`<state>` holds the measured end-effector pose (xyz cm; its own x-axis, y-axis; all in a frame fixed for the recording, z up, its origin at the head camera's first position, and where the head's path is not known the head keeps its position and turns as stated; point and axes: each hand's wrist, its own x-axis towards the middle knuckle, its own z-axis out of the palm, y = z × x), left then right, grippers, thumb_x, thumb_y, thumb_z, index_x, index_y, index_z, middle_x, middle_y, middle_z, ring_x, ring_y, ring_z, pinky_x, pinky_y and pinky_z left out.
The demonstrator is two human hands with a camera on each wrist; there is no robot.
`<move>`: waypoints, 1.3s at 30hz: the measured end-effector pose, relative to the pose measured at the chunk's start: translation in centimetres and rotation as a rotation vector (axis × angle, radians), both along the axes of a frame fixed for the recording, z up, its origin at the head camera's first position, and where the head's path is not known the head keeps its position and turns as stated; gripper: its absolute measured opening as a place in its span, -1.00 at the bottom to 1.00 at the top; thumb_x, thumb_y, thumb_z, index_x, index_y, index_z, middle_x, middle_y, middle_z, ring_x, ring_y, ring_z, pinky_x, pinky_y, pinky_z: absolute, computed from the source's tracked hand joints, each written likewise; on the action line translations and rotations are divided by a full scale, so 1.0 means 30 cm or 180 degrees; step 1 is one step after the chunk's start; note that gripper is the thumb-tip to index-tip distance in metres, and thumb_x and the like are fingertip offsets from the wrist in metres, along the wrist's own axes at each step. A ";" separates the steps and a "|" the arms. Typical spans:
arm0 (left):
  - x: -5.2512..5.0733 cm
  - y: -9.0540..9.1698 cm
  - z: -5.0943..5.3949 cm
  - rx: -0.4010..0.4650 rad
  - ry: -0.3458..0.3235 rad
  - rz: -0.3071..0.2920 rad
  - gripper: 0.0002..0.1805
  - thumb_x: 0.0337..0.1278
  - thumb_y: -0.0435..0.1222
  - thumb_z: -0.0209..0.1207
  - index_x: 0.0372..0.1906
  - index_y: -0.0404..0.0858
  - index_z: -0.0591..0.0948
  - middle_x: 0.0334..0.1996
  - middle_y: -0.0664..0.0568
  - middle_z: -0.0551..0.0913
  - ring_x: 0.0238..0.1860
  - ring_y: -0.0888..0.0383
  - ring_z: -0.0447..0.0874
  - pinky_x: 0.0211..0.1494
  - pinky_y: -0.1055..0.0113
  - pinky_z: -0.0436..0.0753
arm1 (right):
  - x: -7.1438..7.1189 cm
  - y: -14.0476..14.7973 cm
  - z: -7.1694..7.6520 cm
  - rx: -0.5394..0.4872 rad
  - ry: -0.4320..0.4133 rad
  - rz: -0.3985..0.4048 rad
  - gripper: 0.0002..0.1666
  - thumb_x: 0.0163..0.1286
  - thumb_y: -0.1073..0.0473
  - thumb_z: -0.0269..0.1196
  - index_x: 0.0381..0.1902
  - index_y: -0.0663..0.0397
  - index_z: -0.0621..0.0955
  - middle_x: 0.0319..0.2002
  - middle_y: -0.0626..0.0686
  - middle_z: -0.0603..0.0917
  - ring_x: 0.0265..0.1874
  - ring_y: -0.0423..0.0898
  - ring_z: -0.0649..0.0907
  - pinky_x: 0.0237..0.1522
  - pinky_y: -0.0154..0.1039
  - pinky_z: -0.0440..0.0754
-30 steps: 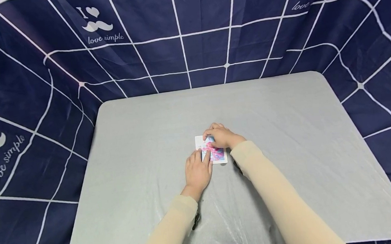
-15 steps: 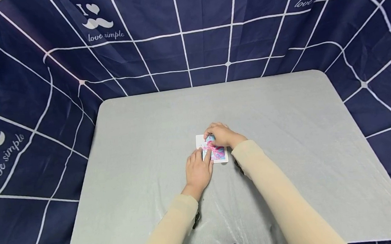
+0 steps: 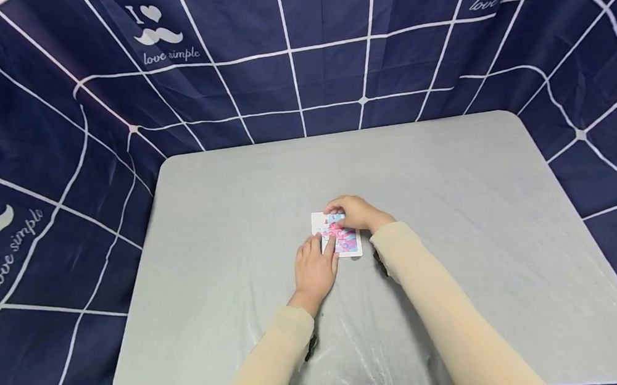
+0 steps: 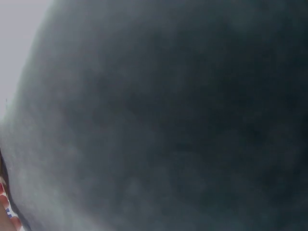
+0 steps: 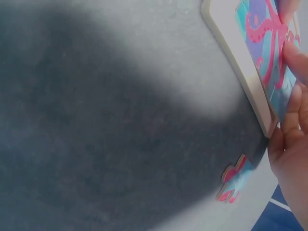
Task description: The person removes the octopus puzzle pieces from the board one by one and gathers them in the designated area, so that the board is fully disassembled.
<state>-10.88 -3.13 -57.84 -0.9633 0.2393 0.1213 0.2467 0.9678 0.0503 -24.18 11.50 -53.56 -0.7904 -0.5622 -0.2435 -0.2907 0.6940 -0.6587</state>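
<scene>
A jigsaw puzzle (image 3: 347, 241) in a white-rimmed tray lies near the middle of the table, its pieces printed in pink, blue and purple. At its upper left, bare white shows. My left hand (image 3: 314, 272) rests at the puzzle's lower left edge, fingers extended onto it. Over the upper right part is my right hand (image 3: 360, 212), fingers curled at the far edge and thumb on the printed face. In the right wrist view the thumb (image 5: 297, 62) touches the puzzle; whether a separate piece is under it is hidden. A loose puzzle piece (image 5: 235, 179) lies on the table beside the tray.
The grey cloth-covered table (image 3: 222, 225) has rounded corners. Dark blue curtains (image 3: 249, 37) with white grid lines stand around its back and sides. The left wrist view is mostly dark blurred cloth (image 4: 168, 120).
My right fingers and thumb have shifted slightly rightward over the puzzle's upper part, showing more of its printed face. My left hand keeps its place on the tray. The head view has shifted a little.
</scene>
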 end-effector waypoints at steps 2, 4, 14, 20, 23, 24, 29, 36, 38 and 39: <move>0.001 0.001 0.000 -0.0009 0.0020 -0.0009 -0.50 0.39 0.01 -0.08 0.35 0.02 0.41 0.22 -0.13 0.38 0.23 -0.04 0.31 0.19 0.12 0.32 | 0.001 0.004 0.004 -0.0033 -0.0006 0.0003 -0.59 0.17 0.42 0.34 0.01 0.13 0.64 -0.07 0.09 0.63 -0.03 0.05 0.56 0.10 -0.07 0.45; 0.001 0.001 0.002 -0.0024 0.0031 -0.0014 -0.50 0.38 0.02 -0.07 0.34 0.02 0.41 0.22 -0.13 0.38 0.23 -0.04 0.31 0.18 0.12 0.33 | 0.002 0.006 0.007 -0.0032 0.0021 0.0016 -0.60 0.17 0.41 0.34 0.00 0.15 0.65 -0.08 0.10 0.64 -0.03 0.05 0.56 0.10 -0.07 0.45; 0.001 0.003 0.013 -0.0051 -0.0093 0.0003 -0.50 0.39 0.01 -0.08 0.36 0.02 0.39 0.23 -0.12 0.38 0.25 -0.05 0.30 0.21 0.12 0.32 | -0.001 0.014 0.014 0.0159 0.0223 -0.0064 -0.72 0.11 0.29 0.43 -0.16 0.06 0.71 -0.25 0.00 0.65 -0.19 -0.03 0.58 0.04 -0.01 0.38; -0.005 0.005 0.025 -0.0021 -0.0208 0.0016 -0.50 0.39 0.00 -0.07 0.35 0.01 0.39 0.21 -0.12 0.38 0.25 -0.05 0.30 0.21 0.11 0.33 | -0.004 0.019 0.003 -0.0002 0.0184 -0.0076 -0.73 0.11 0.35 0.41 -0.17 0.15 0.70 -0.28 0.02 0.61 -0.30 -0.09 0.56 -0.17 -0.20 0.52; -0.006 0.006 0.029 -0.0034 -0.0262 0.0026 -0.50 0.39 0.00 -0.08 0.36 0.01 0.38 0.22 -0.12 0.38 0.25 -0.05 0.30 0.21 0.10 0.33 | -0.002 0.018 0.003 -0.0034 0.0112 -0.0143 -0.72 0.11 0.35 0.41 -0.16 0.17 0.70 -0.28 0.02 0.61 -0.32 -0.11 0.55 -0.19 -0.25 0.51; -0.006 0.006 0.029 -0.0049 -0.0279 0.0031 -0.50 0.39 0.00 -0.08 0.36 0.01 0.38 0.22 -0.12 0.37 0.26 -0.05 0.30 0.21 0.11 0.33 | -0.001 0.017 0.004 -0.0042 0.0094 -0.0167 -0.71 0.11 0.35 0.41 -0.16 0.17 0.70 -0.29 0.02 0.62 -0.32 -0.12 0.55 -0.18 -0.25 0.51; -0.002 0.006 0.032 -0.0082 -0.0285 0.0037 -0.49 0.40 0.01 -0.09 0.37 0.01 0.37 0.23 -0.12 0.37 0.26 -0.05 0.30 0.22 0.11 0.33 | 0.001 0.015 0.007 -0.0078 0.0039 -0.0306 -0.76 0.10 0.32 0.43 -0.22 0.18 0.68 -0.34 0.02 0.64 -0.33 -0.11 0.56 -0.18 -0.22 0.51; -0.003 0.008 0.030 -0.0118 -0.0266 0.0031 -0.50 0.40 0.01 -0.09 0.36 0.01 0.38 0.23 -0.12 0.37 0.26 -0.05 0.30 0.23 0.12 0.32 | 0.004 0.015 0.010 -0.0120 -0.0009 -0.0407 -0.84 0.16 0.29 0.39 -0.33 0.12 0.61 -0.36 0.04 0.62 -0.32 -0.06 0.57 -0.17 -0.16 0.52; -0.003 0.009 0.028 -0.0112 -0.0248 0.0027 -0.50 0.40 0.01 -0.09 0.36 0.01 0.38 0.23 -0.12 0.37 0.26 -0.05 0.30 0.22 0.12 0.33 | 0.004 0.018 0.010 -0.0138 -0.0023 -0.0415 -0.85 0.17 0.28 0.39 -0.32 0.12 0.61 -0.35 0.04 0.62 -0.32 -0.05 0.58 -0.16 -0.15 0.53; -0.003 0.010 0.028 -0.0110 -0.0233 0.0025 -0.50 0.40 0.01 -0.09 0.36 0.01 0.38 0.22 -0.12 0.37 0.26 -0.05 0.30 0.22 0.12 0.33 | 0.003 0.021 0.009 -0.0158 -0.0022 -0.0409 -0.86 0.18 0.28 0.38 -0.32 0.12 0.62 -0.35 0.04 0.63 -0.32 -0.05 0.58 -0.17 -0.15 0.53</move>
<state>-10.96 -2.84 -57.01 -0.9712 0.2344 0.0422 0.2359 0.9712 0.0343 -24.09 12.13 -53.30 -0.8551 -0.4678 -0.2235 -0.1967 0.6917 -0.6949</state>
